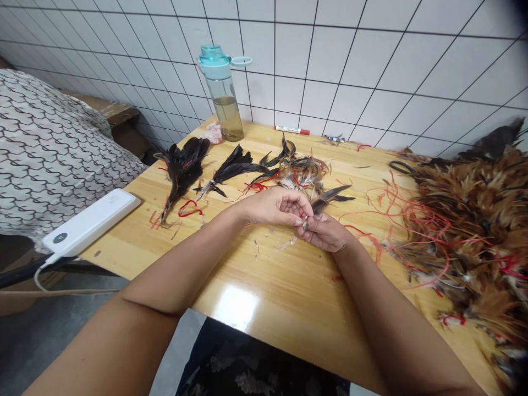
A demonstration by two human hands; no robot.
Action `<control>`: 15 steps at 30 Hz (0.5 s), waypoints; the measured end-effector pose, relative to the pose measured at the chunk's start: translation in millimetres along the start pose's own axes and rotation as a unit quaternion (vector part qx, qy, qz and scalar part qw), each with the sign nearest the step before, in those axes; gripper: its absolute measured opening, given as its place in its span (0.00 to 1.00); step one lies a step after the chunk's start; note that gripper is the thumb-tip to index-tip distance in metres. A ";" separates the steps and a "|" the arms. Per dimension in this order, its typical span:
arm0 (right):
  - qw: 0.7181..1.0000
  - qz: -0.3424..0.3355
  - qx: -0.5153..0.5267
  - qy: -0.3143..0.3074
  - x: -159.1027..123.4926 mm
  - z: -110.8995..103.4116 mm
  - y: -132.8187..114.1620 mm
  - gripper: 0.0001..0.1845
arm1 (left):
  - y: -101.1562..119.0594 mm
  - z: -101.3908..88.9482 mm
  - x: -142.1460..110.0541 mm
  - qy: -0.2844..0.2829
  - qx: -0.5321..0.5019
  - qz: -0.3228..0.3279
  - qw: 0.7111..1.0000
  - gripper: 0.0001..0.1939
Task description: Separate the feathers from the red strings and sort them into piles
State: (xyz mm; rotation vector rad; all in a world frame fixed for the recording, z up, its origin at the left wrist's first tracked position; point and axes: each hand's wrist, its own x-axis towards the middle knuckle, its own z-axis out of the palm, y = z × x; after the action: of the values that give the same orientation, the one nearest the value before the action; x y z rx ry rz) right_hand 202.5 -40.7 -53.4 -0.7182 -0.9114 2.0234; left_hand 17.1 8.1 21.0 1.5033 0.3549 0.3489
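My left hand [274, 207] and my right hand [326, 233] meet over the middle of the wooden table [264, 286]. Both are closed in a pinch on the quill end of a small bunch of dark feathers [330, 196], whose tips fan out to the right, behind my right hand. Red thread shows between my fingers. Sorted dark feather bundles [183, 165] lie at the far left of the table, with a mixed brown pile [303, 170] just beyond my hands.
A large heap of brown feathers tangled with red thread [470, 231] fills the table's right side. A water bottle [223, 93] and a red marker [292, 130] stand by the tiled wall. A white power bank [91, 221] lies at the left edge, beside a patterned cushion [49, 154].
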 end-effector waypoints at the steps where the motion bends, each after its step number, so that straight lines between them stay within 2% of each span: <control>1: 1.000 0.001 0.003 0.007 0.5 0.5 0.1 0.17 | -0.8 -0.2 0.5 0.000 -0.001 0.002 1.000 0.14; 6: 1.000 -0.005 -0.011 0.028 0.5 5.1 -1.6 0.17 | -7.0 -2.2 5.1 0.018 0.007 0.010 1.000 0.14; 15: 0.999 -0.016 -0.036 0.023 -0.5 10.1 -3.6 0.19 | -12.0 -1.2 8.8 0.040 0.018 0.015 0.999 0.18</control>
State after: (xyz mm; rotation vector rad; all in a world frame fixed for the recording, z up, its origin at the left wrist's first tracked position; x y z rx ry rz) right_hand 196.9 -43.1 -44.5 -0.7814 -0.9663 1.9473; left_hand 24.5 12.6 8.9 1.5342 0.4039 0.4303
